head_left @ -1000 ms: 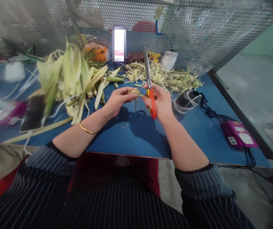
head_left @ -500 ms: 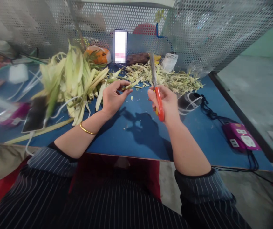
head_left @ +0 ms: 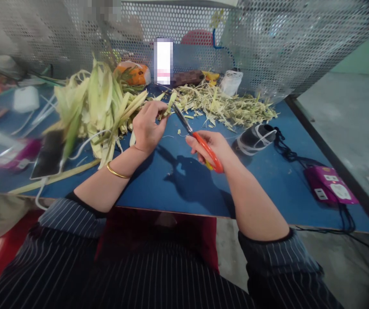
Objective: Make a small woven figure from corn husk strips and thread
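Between the thumb and fingers of my left hand [head_left: 149,126] is a small pale-green piece of corn husk [head_left: 172,101], its tip pointing up and away. My right hand [head_left: 210,146] is closed around the red and yellow handles of a pair of scissors [head_left: 205,148]. Their metal blades slant up to the left and reach the husk piece; whether they touch it I cannot tell. A big pile of corn husks [head_left: 99,96] lies left of my left hand. Beyond both hands spreads a heap of cut husk scraps [head_left: 223,105].
A phone with a lit screen [head_left: 163,60] stands at the back against a perforated metal panel [head_left: 190,21]. On the right are a dark roll with white cord [head_left: 255,139] and a purple power strip [head_left: 330,185]. Another phone [head_left: 47,154] with a white cable lies left on the blue table [head_left: 178,199].
The scissors have swung from nearly upright to a leftward slant, bringing the blades to the husk piece. My left hand has turned slightly and moved a little left.
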Action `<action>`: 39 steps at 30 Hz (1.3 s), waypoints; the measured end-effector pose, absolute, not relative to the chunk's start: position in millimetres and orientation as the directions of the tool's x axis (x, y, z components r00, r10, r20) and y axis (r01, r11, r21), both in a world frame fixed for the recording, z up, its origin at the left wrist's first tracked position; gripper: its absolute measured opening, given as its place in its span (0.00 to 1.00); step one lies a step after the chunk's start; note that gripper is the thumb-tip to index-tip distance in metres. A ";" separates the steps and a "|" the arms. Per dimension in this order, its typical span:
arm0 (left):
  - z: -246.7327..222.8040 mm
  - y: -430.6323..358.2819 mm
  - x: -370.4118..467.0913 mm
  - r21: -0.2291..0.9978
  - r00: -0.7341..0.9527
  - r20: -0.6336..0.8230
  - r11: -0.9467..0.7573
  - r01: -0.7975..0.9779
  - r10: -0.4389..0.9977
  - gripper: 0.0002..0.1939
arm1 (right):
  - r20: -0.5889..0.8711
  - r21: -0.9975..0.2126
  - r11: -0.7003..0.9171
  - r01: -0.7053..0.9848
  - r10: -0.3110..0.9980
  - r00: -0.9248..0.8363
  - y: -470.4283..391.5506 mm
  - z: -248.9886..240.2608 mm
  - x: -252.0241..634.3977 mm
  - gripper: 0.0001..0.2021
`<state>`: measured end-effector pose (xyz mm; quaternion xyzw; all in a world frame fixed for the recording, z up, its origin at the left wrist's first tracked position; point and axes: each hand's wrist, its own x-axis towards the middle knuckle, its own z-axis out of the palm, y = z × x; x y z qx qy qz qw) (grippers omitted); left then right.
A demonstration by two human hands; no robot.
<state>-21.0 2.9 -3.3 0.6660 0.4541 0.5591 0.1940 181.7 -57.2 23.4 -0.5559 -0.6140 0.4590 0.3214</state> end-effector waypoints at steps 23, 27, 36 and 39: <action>-23.1 17.2 -21.0 0.404 0.117 0.768 -0.618 0.674 0.630 0.10 | -0.138 -0.902 -0.053 0.428 0.975 -0.171 -57.7 20.7 177.3 0.28; -21.0 14.9 -19.9 0.433 0.118 0.753 -0.623 0.652 0.647 0.09 | -0.120 -0.882 -0.031 0.470 0.980 -0.160 -57.5 20.6 177.5 0.28; -20.8 16.9 -20.7 0.438 0.120 0.775 -0.663 0.607 0.621 0.13 | -0.082 -0.848 0.024 0.529 0.981 -0.176 -57.3 16.0 179.1 0.27; -21.5 16.8 -19.8 0.464 0.105 0.757 -0.643 0.609 0.645 0.13 | -0.078 -0.838 0.031 0.545 0.982 -0.175 -55.6 13.3 180.1 0.27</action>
